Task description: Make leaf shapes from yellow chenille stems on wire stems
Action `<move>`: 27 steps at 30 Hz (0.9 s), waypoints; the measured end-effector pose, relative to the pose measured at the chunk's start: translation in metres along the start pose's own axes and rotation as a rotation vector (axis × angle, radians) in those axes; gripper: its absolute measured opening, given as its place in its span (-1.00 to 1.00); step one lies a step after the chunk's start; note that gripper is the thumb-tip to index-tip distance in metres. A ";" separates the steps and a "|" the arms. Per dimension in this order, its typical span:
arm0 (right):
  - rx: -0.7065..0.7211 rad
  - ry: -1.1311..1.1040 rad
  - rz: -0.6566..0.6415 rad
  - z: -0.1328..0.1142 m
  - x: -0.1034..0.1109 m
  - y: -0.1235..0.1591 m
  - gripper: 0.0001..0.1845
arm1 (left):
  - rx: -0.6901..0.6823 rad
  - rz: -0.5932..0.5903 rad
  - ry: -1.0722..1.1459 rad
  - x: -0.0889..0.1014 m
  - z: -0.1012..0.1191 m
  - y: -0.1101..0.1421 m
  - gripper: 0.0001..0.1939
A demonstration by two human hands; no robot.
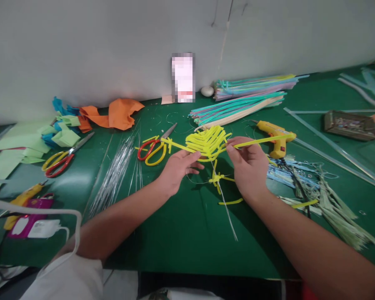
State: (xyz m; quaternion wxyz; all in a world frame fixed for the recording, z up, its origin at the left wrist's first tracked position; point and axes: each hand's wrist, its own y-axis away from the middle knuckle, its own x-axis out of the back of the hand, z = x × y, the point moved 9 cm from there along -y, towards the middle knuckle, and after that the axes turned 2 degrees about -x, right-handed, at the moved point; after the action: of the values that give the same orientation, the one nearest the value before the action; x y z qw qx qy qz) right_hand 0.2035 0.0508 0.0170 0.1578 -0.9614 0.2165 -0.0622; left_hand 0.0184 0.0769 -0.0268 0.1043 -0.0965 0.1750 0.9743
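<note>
The person's left hand [179, 166] grips the lower edge of a woven yellow strip piece [208, 143], which is lifted just above the middle of the green table [181, 233]. The right hand [248, 164] is pinched closed on a loose yellow strip [262, 141] that runs out toward three o'clock from the weave. A thin stem [226, 206] hangs from the weave toward six o'clock. At nine o'clock lie red and yellow scissors [151, 150]; at three o'clock, just behind the strip, a yellow glue gun [275, 135]. Bundled coloured strips [237, 108] rest at twelve o'clock.
</note>
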 end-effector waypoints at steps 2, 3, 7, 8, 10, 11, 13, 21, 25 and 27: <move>0.019 -0.030 -0.023 -0.004 -0.003 0.001 -0.82 | 0.007 -0.070 -0.032 -0.008 0.000 0.001 -0.68; 0.024 -0.047 -0.033 -0.005 -0.004 0.001 -0.82 | -0.004 -0.081 -0.039 -0.009 0.001 0.001 -0.70; 0.036 -0.127 -0.080 -0.004 -0.008 0.003 -0.82 | -0.015 -0.058 0.001 -0.004 -0.001 -0.004 -0.77; 0.045 -0.144 -0.093 -0.004 -0.009 0.003 -0.83 | -0.019 -0.047 0.017 -0.002 -0.002 -0.005 -0.79; 0.053 -0.164 -0.115 -0.002 -0.011 0.003 -0.84 | -0.041 -0.029 0.037 0.000 -0.001 -0.007 -0.83; 0.042 -0.165 -0.121 0.000 -0.011 0.002 -0.83 | -0.051 -0.025 0.042 0.001 0.000 -0.007 -0.84; -0.017 -0.154 -0.120 0.009 -0.012 0.001 -0.78 | -0.056 -0.019 0.039 0.001 0.000 -0.007 -0.87; -0.437 -0.121 -0.462 0.040 -0.041 0.010 -0.58 | -0.090 0.019 0.018 0.000 0.006 -0.003 -0.93; -0.457 -0.051 -0.594 0.034 -0.042 0.012 -0.67 | -0.110 0.008 0.008 0.000 0.008 -0.002 -0.93; -0.498 -0.014 -0.606 0.038 -0.039 0.012 -0.68 | -0.110 -0.003 -0.019 -0.001 0.008 -0.001 -0.92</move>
State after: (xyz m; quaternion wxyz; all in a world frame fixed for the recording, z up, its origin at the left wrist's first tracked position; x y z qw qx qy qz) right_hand 0.1711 0.0679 -0.0247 -0.1043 -0.9911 -0.0698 -0.0451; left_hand 0.0181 0.0811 -0.0194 0.1021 -0.0932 0.1200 0.9831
